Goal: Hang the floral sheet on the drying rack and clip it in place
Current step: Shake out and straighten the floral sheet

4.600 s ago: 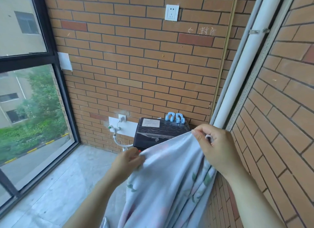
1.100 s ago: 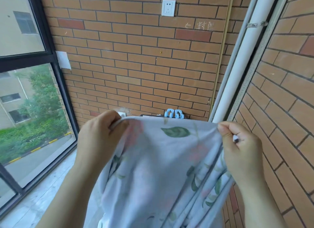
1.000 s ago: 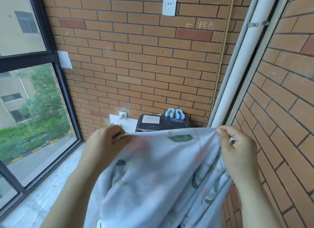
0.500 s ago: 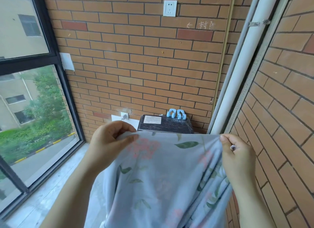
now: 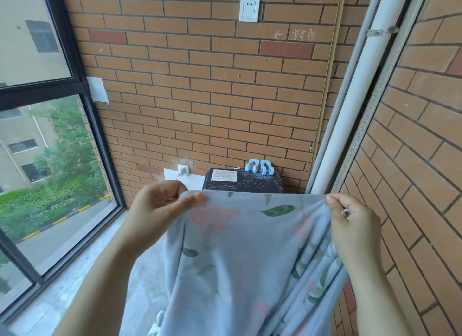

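Observation:
The floral sheet (image 5: 240,255) is pale blue with pink flowers and green leaves. It hangs in front of me, its top edge stretched taut between both hands. My left hand (image 5: 160,208) pinches the left end of that edge. My right hand (image 5: 352,223) grips the right end, with bunched folds falling below it. Two light blue clips (image 5: 260,166) sit on a black box (image 5: 243,184) by the far brick wall, behind the sheet. No drying rack is in view.
A brick wall with a white socket (image 5: 249,9) faces me, and another brick wall runs along the right. A white pipe (image 5: 350,115) slants up in the corner. A large black-framed window (image 5: 42,145) fills the left. A charger (image 5: 183,171) is plugged in low.
Over the last seconds both hands moved apart and spread the bunched sheet flat. In the last half second the top edge tightened and dropped slightly, showing more of the black box.

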### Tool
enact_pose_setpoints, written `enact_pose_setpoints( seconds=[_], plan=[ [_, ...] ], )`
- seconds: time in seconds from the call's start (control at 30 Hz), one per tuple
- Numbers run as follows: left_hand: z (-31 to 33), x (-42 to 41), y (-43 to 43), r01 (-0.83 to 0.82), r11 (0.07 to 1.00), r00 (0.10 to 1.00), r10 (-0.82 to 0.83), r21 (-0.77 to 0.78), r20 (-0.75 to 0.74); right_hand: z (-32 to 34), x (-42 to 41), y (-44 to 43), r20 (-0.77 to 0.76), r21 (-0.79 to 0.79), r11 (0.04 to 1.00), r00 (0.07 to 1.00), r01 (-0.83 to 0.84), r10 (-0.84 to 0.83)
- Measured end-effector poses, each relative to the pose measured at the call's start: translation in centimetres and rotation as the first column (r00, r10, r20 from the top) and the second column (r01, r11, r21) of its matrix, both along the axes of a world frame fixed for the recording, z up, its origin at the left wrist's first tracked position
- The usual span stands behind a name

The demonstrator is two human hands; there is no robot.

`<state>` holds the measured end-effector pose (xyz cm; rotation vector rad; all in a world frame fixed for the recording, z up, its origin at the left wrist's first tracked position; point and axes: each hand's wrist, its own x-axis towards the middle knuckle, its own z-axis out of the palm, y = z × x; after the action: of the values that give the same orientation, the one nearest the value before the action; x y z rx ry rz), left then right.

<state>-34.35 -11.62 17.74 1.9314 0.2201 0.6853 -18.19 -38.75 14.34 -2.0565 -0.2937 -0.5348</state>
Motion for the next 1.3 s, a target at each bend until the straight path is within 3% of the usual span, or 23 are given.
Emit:
enact_pose_setpoints(
  seconds=[0.1,0.2,0.33,0.43,0.63,0.8,0.93,1.07,1.3],
  plan=[
    [0.2,0.4,-1.4,0.043,0.999,0.998,-0.042,-0.015,0.047,0.0,-0.8,0.5,-0.08,-0.032,0.999,0.996,-0.032,0.029],
    [0.5,0.9,-2.6,-0.02,0.98,1.0,0.023,0.197,-0.011,0.3,-3.7,1.7,-0.125,0.055,0.962,0.954,-0.266,0.271],
    [0.7,1.6,-4.2,0.037,0.945,0.998,-0.018,0.326,-0.061,1.1,-6.8,5.0,-0.202,0.156,0.778,0.752,-0.608,0.628],
    [1.1,1.7,-5.1,0.069,0.918,0.998,-0.057,0.392,-0.042,0.5,-6.9,6.8,-0.191,0.164,0.693,0.666,-0.702,0.721],
    [0.1,1.0,-3.2,0.087,0.932,0.993,-0.05,0.352,-0.111,-0.6,-6.1,6.4,-0.11,0.137,0.795,0.788,-0.592,0.606],
    [-2.7,-0.9,0.2,-0.027,0.958,0.983,0.077,0.287,-0.164,1.1,-2.6,4.0,0.017,0.167,0.93,0.944,-0.326,0.328],
    [-1.6,-1.6,1.9,-0.172,0.944,0.974,0.207,0.282,-0.096,1.7,-0.7,2.2,0.044,0.112,0.948,0.955,-0.298,0.294],
    [0.7,-2.4,2.8,-0.394,0.868,0.918,0.388,0.303,0.084,0.9,-0.8,1.6,0.047,0.059,0.961,0.963,-0.269,0.267],
    [0.1,-1.7,3.1,-0.492,0.81,0.871,0.453,0.32,0.193,0.8,-1.9,1.8,0.116,0.018,0.966,0.961,-0.257,0.253]
  ],
)
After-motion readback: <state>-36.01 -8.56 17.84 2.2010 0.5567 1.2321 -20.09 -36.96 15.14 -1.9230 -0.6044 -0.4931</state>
